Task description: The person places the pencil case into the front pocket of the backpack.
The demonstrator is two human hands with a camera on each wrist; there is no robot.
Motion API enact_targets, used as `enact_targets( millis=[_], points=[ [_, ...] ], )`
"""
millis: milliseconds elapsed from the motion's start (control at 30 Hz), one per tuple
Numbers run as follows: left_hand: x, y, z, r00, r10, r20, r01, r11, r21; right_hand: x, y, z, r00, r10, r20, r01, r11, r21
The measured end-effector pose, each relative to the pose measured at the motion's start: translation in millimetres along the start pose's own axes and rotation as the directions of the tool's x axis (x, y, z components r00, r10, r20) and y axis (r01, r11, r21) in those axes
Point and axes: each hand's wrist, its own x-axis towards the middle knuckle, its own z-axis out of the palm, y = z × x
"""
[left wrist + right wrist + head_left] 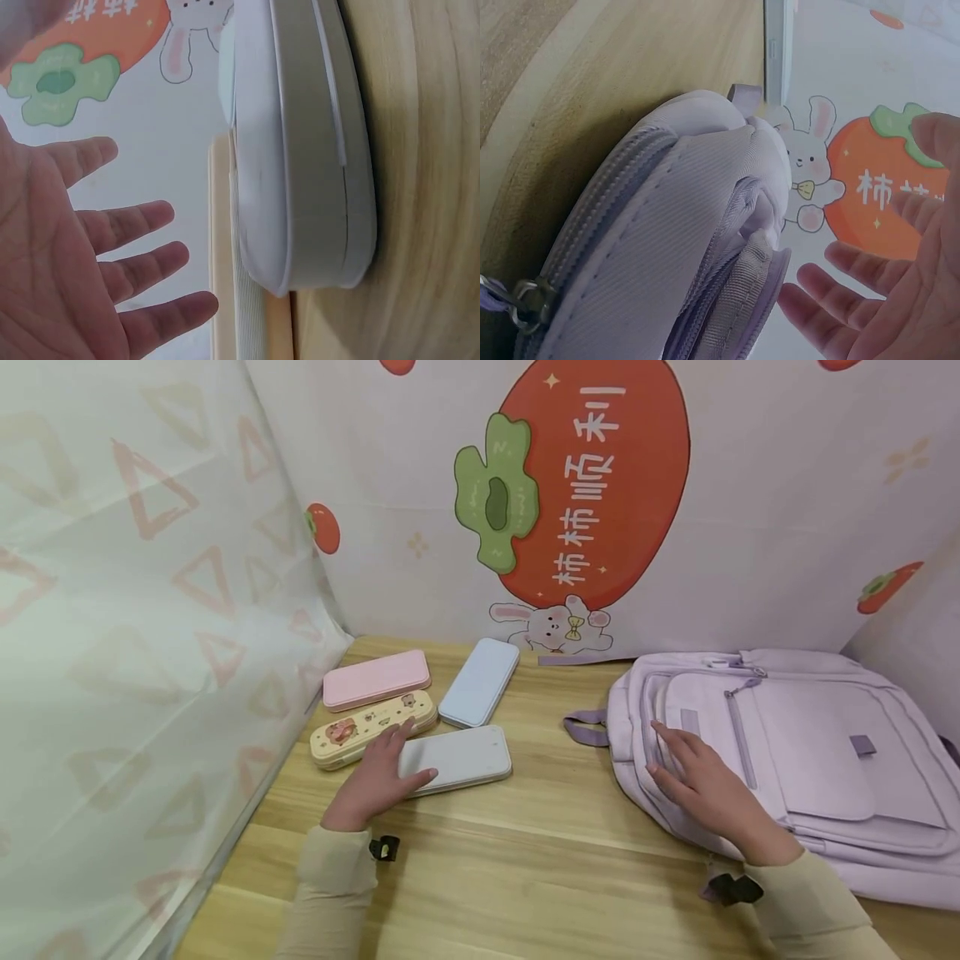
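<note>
My left hand (pixel 378 777) is held with spread fingers over the left end of a white pencil case (pixel 461 758). In the left wrist view the fingers stand apart from that case (pixel 322 150) and grip nothing. A cream pencil case (pixel 352 732) with cartoon prints lies just beyond this hand. Behind it are a pink case (pixel 377 679) and a light blue case (pixel 480 681). My right hand (pixel 705 785) hovers over the near left part of a lilac backpack (pixel 817 727), its fingers extended and holding nothing. Whether its fingertips touch the fabric, I cannot tell.
All of it lies on a wooden table (pixel 525 877). A printed cloth (pixel 412 460) with a big persimmon hangs behind, and a white sheet (pixel 150 652) borders the left side. The backpack's loop handle (pixel 585 727) points toward the cases. Each wrist carries a black strap mount (pixel 385 848).
</note>
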Motion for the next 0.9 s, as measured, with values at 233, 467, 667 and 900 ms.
enact_targets(
  millis=[233,467,667,900],
  points=[
    [-4.3,-7.8,-4.4,1.0,0.007,-0.004,-0.007,0.995,-0.097,0.8,3.3,-0.1,0.998,0.06,-0.019,-0.059,0.997,0.044],
    [-7.2,-13.6,-7.6,0.986,-0.169,0.008,0.167,0.961,-0.222,4.7,10.0,-2.2,0.994,0.071,-0.087,-0.059,0.989,0.136],
    [-5.3,-16.2,-8.9,0.967,-0.249,0.06,0.255,0.915,-0.314,7.7,15.5,-4.0,0.99,0.113,-0.081,-0.101,0.985,0.137],
    [-3.7,-18.9,-7.6,0.957,-0.277,0.084,0.288,0.887,-0.361,6.8,19.6,-0.5,0.983,0.183,-0.028,-0.178,0.977,0.119]
  ],
)
